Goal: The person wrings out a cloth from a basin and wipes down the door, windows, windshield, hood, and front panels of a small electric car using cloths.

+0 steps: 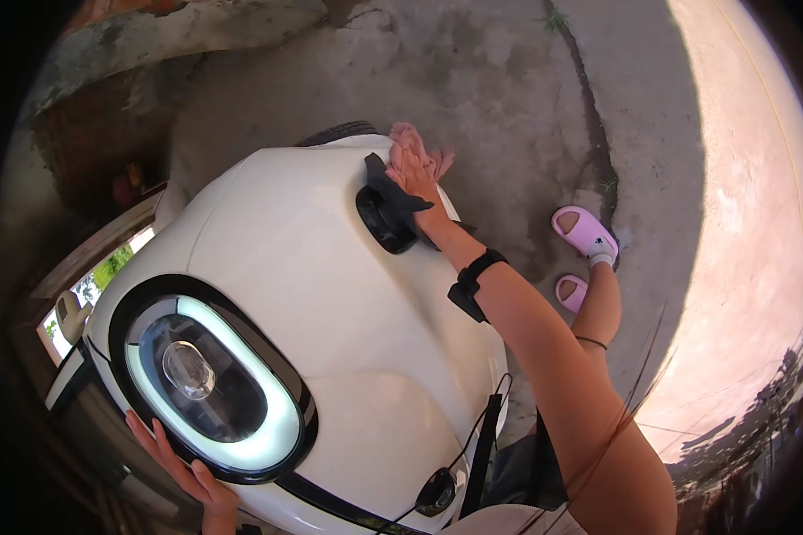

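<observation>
A white car's front end fills the middle of the head view, with its bumper (330,241) running toward the top. My right hand (422,192) holds a crumpled pink cloth (410,152) against the bumper's outer edge, fingers over the fabric. Just beside that hand is a black recessed trim piece (384,221); a dark grey flap lies partly under the wrist. At lower left, my left hand (183,468) rests with extended fingers along the lower rim of the lit oval headlight (214,379). Nothing shows in that hand.
Part of a tyre (339,132) shows past the bumper. Cracked concrete ground (509,116) lies beyond the car, brightly sunlit at right. My feet wear pink slides (584,230). A small black device (437,490) on a cord hangs near my body.
</observation>
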The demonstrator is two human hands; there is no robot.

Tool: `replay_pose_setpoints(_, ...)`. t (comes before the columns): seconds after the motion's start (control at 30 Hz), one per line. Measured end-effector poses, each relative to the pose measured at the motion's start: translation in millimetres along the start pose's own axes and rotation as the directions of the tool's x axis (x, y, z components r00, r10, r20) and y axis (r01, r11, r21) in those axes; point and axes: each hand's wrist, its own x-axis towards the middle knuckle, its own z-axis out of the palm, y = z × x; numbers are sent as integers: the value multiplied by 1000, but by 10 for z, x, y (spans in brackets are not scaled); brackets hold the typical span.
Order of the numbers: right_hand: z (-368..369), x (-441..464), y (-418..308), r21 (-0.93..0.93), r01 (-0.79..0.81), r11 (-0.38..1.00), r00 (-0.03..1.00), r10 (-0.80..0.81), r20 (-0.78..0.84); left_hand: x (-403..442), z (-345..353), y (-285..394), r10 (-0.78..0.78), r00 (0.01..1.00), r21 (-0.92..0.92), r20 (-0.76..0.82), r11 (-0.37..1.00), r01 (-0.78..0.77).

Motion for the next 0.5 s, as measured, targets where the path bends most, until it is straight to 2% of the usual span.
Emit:
replay_pose_setpoints(0.03, -61, 132, 216, -196, -70, 978, 984, 99, 146, 13, -5, -25, 25, 1000, 24, 18, 999, -26)
replay_pose_setpoints(0.1, -204, 130, 142, -56, -244, 968, 966, 248, 78, -3, 33, 25, 11, 1000, -16, 26, 1000, -10)
replay_pose_setpoints(0.13, -262, 4, 245, -63, -261, 963, 960, 266, 89, 5, 41, 62, -19, 1000, -32, 9, 999, 19)
replay_pose_setpoints(0.2, -447, -161, 482, -35, -454, 891, 857, 446, 259, 12, 57, 70, -36, 999, -55, -27, 998, 34)
replay_pose_setpoints(0.27, -738, -628, 376, 70, -583, 809, 791, 546, 277, 26, 85, 58, -30, 999, -73, -39, 997, 27)
replay_pose_setpoints(0.3, -861, -885, 326, 369, -730, 575, 678, 673, 294, 18, 87, 51, -22, 998, -83, -52, 996, 18)
replay_pose_setpoints(0.33, -840, -1444, 853, 51, -481, 875, 858, 458, 232, 4, 87, 34, -20, 998, -103, -59, 995, 14)
replay_pose_setpoints(0.37, -805, -1894, 1125, 217, -658, 721, 752, 639, 160, 9, 99, 16, -26, 998, -109, -60, 994, 20)
replay_pose_setpoints(0.4, -843, -2253, 1193, 389, -762, 518, 600, 790, 125, 17, 112, 6, -23, 996, -82, -81, 996, 16)
replay_pose_setpoints(0.43, -1042, -2536, 992, -21, -861, 509, 509, 860, -36, 16, 126, 17, -20, 995, -54, -100, 998, 14)
replay_pose_setpoints(0.47, -1148, -2806, 1021, 71, -921, 382, 388, 918, 86, 22, 142, 48, -24, 991, -73, -128, 997, 15)
replay_pose_setpoints(0.5, -1110, -2893, 1142, 62, -920, 387, 392, 916, 88, 15, 156, 23, -12, 989, -96, -150, 995, -3)
